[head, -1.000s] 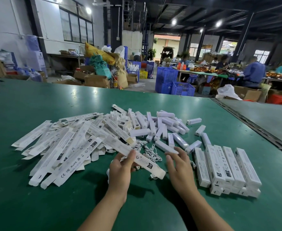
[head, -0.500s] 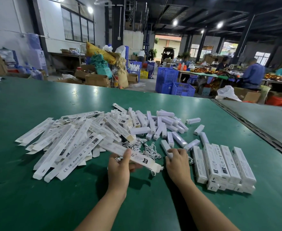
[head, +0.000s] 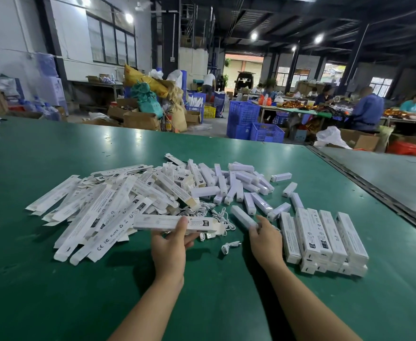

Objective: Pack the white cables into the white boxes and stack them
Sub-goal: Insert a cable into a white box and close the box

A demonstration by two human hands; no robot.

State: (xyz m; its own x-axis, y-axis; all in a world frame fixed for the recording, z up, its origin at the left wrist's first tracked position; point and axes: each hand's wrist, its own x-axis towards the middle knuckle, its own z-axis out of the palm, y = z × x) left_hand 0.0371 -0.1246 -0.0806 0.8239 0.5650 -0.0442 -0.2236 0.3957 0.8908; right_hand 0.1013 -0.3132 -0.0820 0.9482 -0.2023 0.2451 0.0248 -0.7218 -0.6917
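My left hand [head: 168,244] pinches a long white printed cardboard box [head: 177,222] over the green desk [head: 54,303]. My right hand [head: 266,238] curls its fingers round a short white plastic block [head: 241,217]. Tangled white cables [head: 218,215] lie mid-desk between them, and packed white boxes [head: 325,239] sit stacked toward the right edge.

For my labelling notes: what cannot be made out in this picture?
Head view:
Inside of the held box, left hand: walls hide it.
Right hand on a white unit: palm side hidden by its back.
Stack lower layer: its top layer covers it.
Cables count: tangled, partly covered.
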